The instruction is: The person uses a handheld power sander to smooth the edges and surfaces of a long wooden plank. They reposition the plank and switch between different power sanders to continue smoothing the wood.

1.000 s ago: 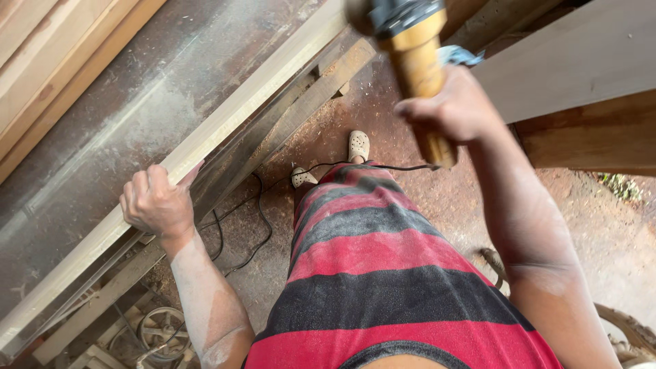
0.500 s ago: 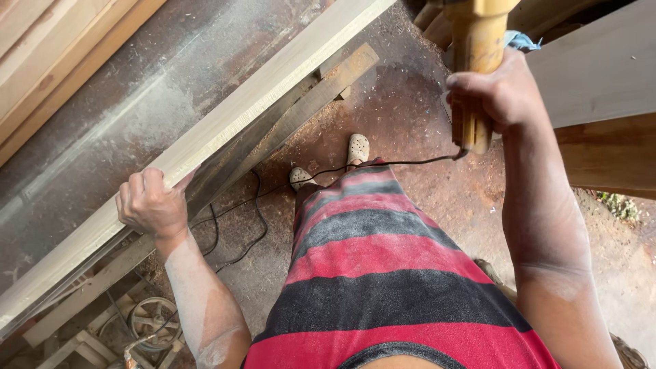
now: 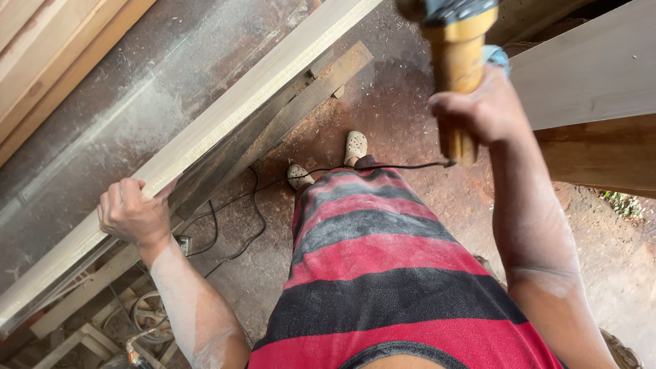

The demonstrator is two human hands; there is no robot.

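Leftward, the left hand (image 3: 133,215) clamps its fingers over the edge of a long pale plank (image 3: 205,137) running diagonally to upper centre. At upper right, the right hand (image 3: 478,109) grips a yellow power tool (image 3: 454,61); its cord (image 3: 383,166) trails near the feet and could snag. No containers show.

No packages, labels, signs or screens are in view.

Power tool (image 3: 454,41) head cut off at top edge, blurred; possibly drill.
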